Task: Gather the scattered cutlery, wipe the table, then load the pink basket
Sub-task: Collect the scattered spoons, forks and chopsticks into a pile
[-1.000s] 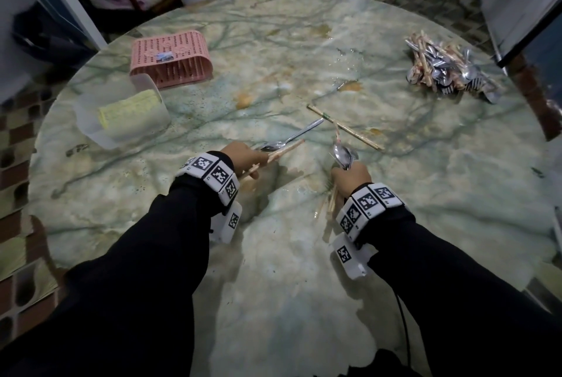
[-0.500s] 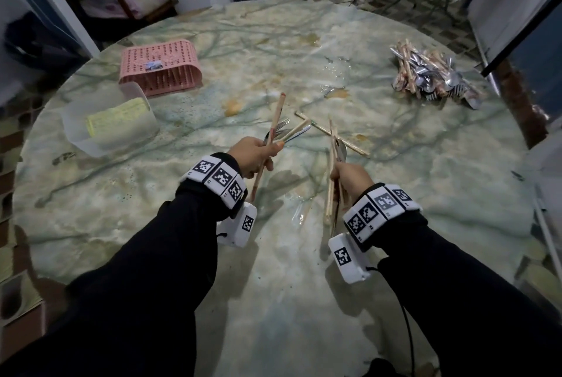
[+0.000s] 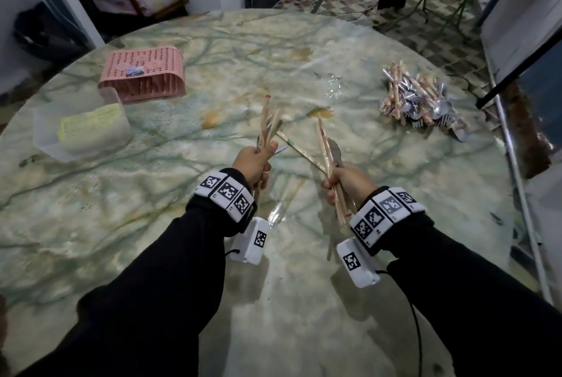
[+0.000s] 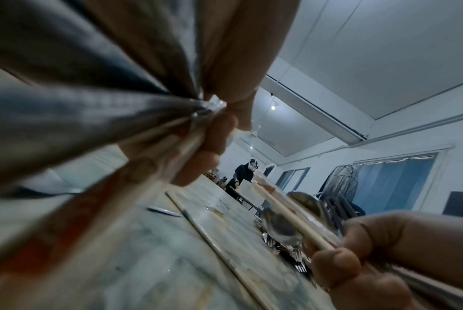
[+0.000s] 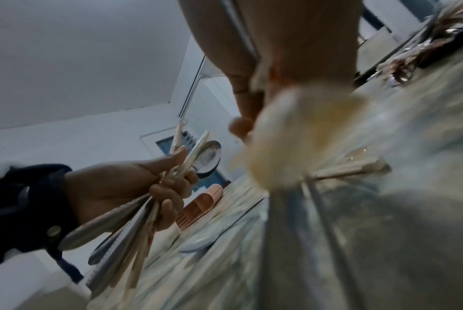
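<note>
The round, green-veined marble table (image 3: 152, 209) carries brown smears and wet patches near its middle, with patterned floor tiles and a dark chair beyond its far edge. The pink perforated plastic basket (image 3: 143, 74) lies on its side at the far left, touching a clear plastic tub holding a yellow sponge (image 3: 91, 129). A heap of gathered metal cutlery and wooden chopsticks (image 3: 422, 103) sits at the far right. One loose wooden chopstick (image 3: 299, 150) lies on the table between the hands. The left hand (image 3: 254, 161) has its grip curled round a bundle of chopsticks and spoons (image 3: 267, 124); the right hand (image 3: 348, 180) clasps wooden chopsticks with a metal spoon (image 3: 330, 151). Compared with half a second ago, both bundles are raised higher and more upright.
</note>
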The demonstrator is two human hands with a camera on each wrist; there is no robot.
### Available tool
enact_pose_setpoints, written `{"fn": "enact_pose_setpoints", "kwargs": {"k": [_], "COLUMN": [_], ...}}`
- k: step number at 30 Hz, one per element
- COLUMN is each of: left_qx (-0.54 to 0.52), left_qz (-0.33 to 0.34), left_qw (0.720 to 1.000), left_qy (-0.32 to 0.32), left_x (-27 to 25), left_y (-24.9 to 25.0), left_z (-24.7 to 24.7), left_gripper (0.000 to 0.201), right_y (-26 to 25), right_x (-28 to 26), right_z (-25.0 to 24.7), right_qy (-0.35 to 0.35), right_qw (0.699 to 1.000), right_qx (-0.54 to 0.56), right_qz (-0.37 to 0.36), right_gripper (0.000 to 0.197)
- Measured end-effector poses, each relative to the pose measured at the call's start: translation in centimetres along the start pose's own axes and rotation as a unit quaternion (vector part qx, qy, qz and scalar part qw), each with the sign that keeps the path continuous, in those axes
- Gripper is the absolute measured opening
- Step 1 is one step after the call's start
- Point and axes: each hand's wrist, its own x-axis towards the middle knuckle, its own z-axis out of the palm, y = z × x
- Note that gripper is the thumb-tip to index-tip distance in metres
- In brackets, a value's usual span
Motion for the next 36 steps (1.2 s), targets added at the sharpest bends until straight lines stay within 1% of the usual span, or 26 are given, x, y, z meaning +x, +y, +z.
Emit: {"fn": "enact_pose_setpoints", "kwargs": {"k": [1,3,6,8,11,12,15,17,19,22,24,27,31,34,36], "left_qx": [0.0,0.002,0.027,0.058,0.113,0.133,0.187,0.2,0.192,0.157,0.16,0.165,0.123,0.13,0.14], "left_qz": [0.003,0.005,-0.011,-0.014,-0.015,-0.017,-0.015,-0.023,-0.045,-0.071,-0.084,-0.113,-0.116,-0.128,-0.14], "left_qw": [1.0,0.999,0.993,0.985,0.966,0.956,0.922,0.898,0.885,0.885,0.883,0.873,0.876,0.879,0.88], "left_qy": [0.017,0.052,0.115,0.162,0.234,0.261,0.34,0.39,0.422,0.433,0.432,0.445,0.451,0.442,0.432], "left_x": [0.2,0.7,1.8,2.5,3.1,3.2,3.3,3.2,3.1,3.4,3.6,3.9,4.3,4.6,4.5], "left_y": [0.0,-0.1,-0.6,-1.2,-2.0,-2.1,-2.5,-2.9,-3.3,-4.2,-4.7,-5.0,-4.5,-4.1,-4.0], "left_z": [0.6,1.8,2.8,3.1,3.4,3.3,2.6,1.5,0.4,-0.8,-1.3,-1.7,-2.1,-2.6,-3.0], "left_gripper": [0.034,0.029,0.019,0.012,0.026,0.029,0.031,0.029,0.03,0.04,0.043,0.043,0.054,0.053,0.046], "right_y": [-0.3,-1.1,-1.8,-2.1,-2.3,-2.4,-2.6,-2.9,-3.2,-3.2,-3.2,-3.1,-3.0,-2.8,-2.8], "right_x": [0.6,1.8,3.6,4.8,6.3,6.7,7.6,7.9,8.1,8.8,9.3,10.2,10.7,10.9,10.7], "right_z": [-0.3,-0.9,-1.7,-2.1,-2.3,-2.2,-1.5,-0.9,-0.3,0.3,0.7,1.4,1.6,1.6,1.5], "right_qy": [0.003,0.013,0.01,0.001,-0.01,-0.014,-0.022,-0.029,-0.031,-0.028,-0.02,-0.008,-0.009,-0.013,-0.021], "right_qw": [1.0,0.998,0.987,0.976,0.959,0.954,0.94,0.931,0.921,0.904,0.898,0.883,0.868,0.86,0.856], "right_qx": [-0.008,-0.065,-0.152,-0.205,-0.268,-0.283,-0.322,-0.345,-0.373,-0.406,-0.42,-0.456,-0.484,-0.496,-0.503], "right_qz": [-0.001,-0.018,-0.059,-0.078,-0.093,-0.099,-0.108,-0.111,-0.11,-0.129,-0.129,-0.111,-0.11,-0.119,-0.121], "right_gripper": [0.021,0.021,0.024,0.021,0.004,0.007,0.031,0.039,0.041,0.042,0.043,0.035,0.028,0.024,0.024]}}
